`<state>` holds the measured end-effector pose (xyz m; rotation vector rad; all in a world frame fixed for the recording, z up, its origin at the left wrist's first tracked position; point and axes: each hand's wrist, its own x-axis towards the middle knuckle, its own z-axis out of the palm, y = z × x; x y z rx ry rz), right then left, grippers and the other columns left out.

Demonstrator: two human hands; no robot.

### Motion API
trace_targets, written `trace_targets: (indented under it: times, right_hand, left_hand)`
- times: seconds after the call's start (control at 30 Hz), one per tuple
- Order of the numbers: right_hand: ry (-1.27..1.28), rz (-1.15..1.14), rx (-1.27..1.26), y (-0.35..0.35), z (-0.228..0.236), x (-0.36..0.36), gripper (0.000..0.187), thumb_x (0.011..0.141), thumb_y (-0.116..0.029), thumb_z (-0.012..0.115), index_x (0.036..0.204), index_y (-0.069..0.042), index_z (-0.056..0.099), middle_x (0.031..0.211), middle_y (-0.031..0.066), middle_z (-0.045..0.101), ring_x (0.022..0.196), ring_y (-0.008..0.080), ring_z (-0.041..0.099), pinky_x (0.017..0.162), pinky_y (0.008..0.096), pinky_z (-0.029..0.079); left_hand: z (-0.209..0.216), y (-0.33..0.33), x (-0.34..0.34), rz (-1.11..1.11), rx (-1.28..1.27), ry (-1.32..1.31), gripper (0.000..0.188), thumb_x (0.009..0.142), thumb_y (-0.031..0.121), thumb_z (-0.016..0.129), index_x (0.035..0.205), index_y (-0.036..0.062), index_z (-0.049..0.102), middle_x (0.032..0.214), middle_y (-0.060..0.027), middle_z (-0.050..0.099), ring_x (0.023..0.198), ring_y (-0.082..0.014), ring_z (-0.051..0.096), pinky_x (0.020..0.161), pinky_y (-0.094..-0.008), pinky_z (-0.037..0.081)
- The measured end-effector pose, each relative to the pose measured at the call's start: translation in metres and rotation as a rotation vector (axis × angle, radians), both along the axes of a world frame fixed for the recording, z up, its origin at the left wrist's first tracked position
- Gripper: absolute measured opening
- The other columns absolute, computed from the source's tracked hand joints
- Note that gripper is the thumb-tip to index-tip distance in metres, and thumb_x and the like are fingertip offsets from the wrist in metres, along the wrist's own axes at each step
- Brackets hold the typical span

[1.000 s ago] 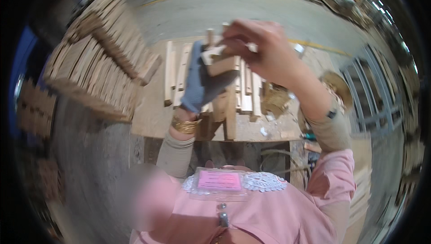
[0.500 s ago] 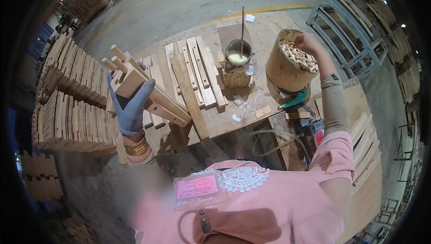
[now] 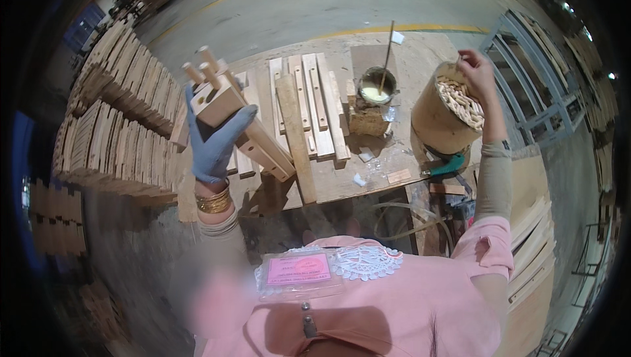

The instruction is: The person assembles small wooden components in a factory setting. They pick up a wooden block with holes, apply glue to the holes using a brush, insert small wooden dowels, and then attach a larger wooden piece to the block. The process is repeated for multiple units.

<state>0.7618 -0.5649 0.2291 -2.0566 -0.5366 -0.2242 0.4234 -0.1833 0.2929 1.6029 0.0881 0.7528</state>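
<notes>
My left hand, in a blue-grey glove, is closed round the end of a wooden piece. Several round wooden dowels stick up from that end. The long wooden parts below the glove slope down to the table, and a row of holes shows in one. Over the far rim of a tall tan bucket is my bare right hand, its fingers pinched together; what they hold, if anything, is too small to make out. Short wooden dowels fill the bucket.
Drilled wooden strips lie mid-table. A pot of pale liquid with a stick stands on a wooden block. A green-handled tool lies by the bucket. Stacked wooden parts rise at left; a grey metal frame stands right.
My right hand has come up from the dowels to the bucket's far rim, fingers pinched. The view has shifted, so everything sits further right. My left hand keeps its hold on the wooden piece.
</notes>
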Motion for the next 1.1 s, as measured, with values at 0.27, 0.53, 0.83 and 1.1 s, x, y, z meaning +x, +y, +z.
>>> trace_targets:
  times: [0.27,0.53,0.83,1.1]
  right_hand:
    - [-0.350,0.802,0.445,0.195,0.162,-0.191,0.014,0.078,-0.002,0.067,0.091,0.000,0.063,0.082,0.0038,0.065,0.075,0.0089,0.059,0.067,0.0239,0.045]
    - [-0.725,1.037,-0.003,0.291,0.174,-0.239,0.010,0.074,-0.010,0.068,0.081,-0.008,0.062,0.074,0.0034,0.062,0.081,0.0210,0.053,0.076,0.0350,0.041]
    - [-0.653,1.030,-0.104,0.295,0.175,-0.242,0.010,0.073,-0.007,0.068,0.081,-0.006,0.062,0.071,0.0048,0.061,0.077,0.0205,0.056,0.070,0.0333,0.043]
    - [-0.627,1.003,-0.074,0.296,0.169,-0.248,0.011,0.072,-0.002,0.066,0.082,-0.005,0.061,0.071,0.0074,0.061,0.075,0.0224,0.057,0.064,0.0343,0.046]
  left_hand:
    - [0.000,0.006,-0.008,-0.018,-0.044,-0.043,0.056,0.067,0.004,0.076,0.111,0.0071,0.041,0.099,-0.0053,0.054,0.087,-0.0119,0.057,0.074,-0.0249,0.051]
    - [-0.002,0.012,-0.004,0.115,0.270,-0.007,0.054,0.067,0.018,0.072,0.106,0.0040,0.038,0.096,-0.0059,0.054,0.084,-0.0121,0.054,0.070,-0.0272,0.048]
    - [-0.003,0.013,-0.006,0.006,0.098,0.021,0.055,0.067,0.014,0.071,0.110,0.0031,0.039,0.095,-0.0061,0.051,0.080,-0.0121,0.053,0.067,-0.0277,0.048]
    - [0.003,0.011,-0.008,-0.098,0.057,0.000,0.052,0.068,0.014,0.071,0.109,0.0029,0.041,0.093,-0.0046,0.052,0.080,-0.0119,0.053,0.069,-0.0285,0.048]
